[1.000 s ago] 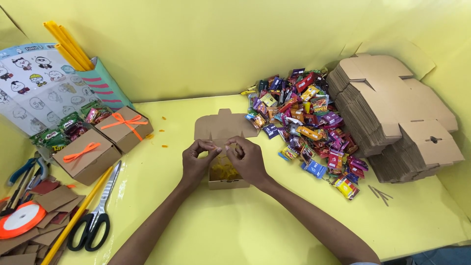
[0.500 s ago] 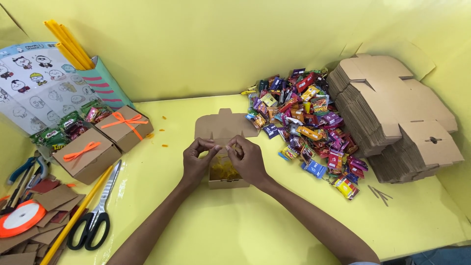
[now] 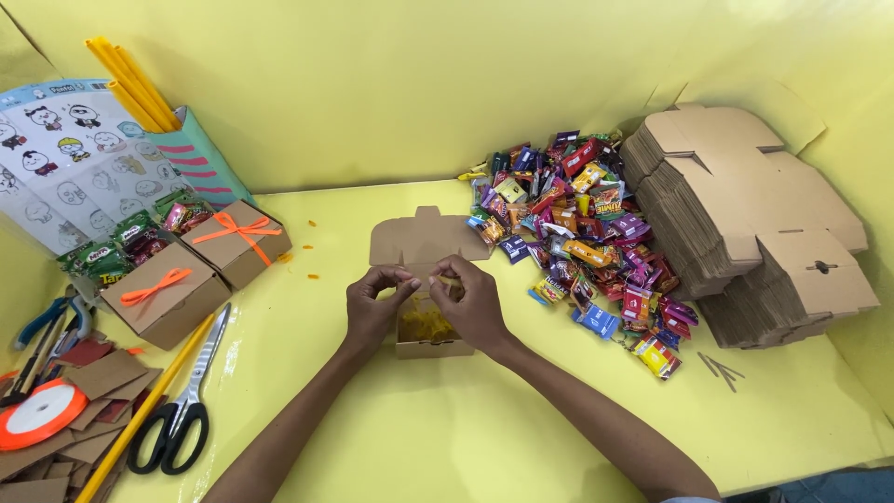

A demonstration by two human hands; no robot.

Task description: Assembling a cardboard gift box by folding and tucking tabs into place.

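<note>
A small open cardboard box (image 3: 434, 348) sits in the middle of the yellow table (image 3: 484, 438), its lid (image 3: 426, 238) folded back. Yellow shredded filling (image 3: 426, 323) lies inside it. My left hand (image 3: 373, 305) and my right hand (image 3: 473, 300) hover over the box, fingertips pinched together and almost touching above the filling. Whether they pinch a strand of filling is too small to tell. A pile of wrapped candies (image 3: 582, 233) lies just right of the box.
Stacks of flat cardboard box blanks (image 3: 745, 224) stand at the right. Two closed boxes with orange bows (image 3: 200, 265) sit at the left, beside scissors (image 3: 182, 410), a yellow stick (image 3: 149, 401), an orange ribbon roll (image 3: 39, 412), cardboard scraps and a sticker sheet (image 3: 65, 158).
Both hands stay over the box; the fingertips have shifted slightly, working the filling. Nothing else has moved.
</note>
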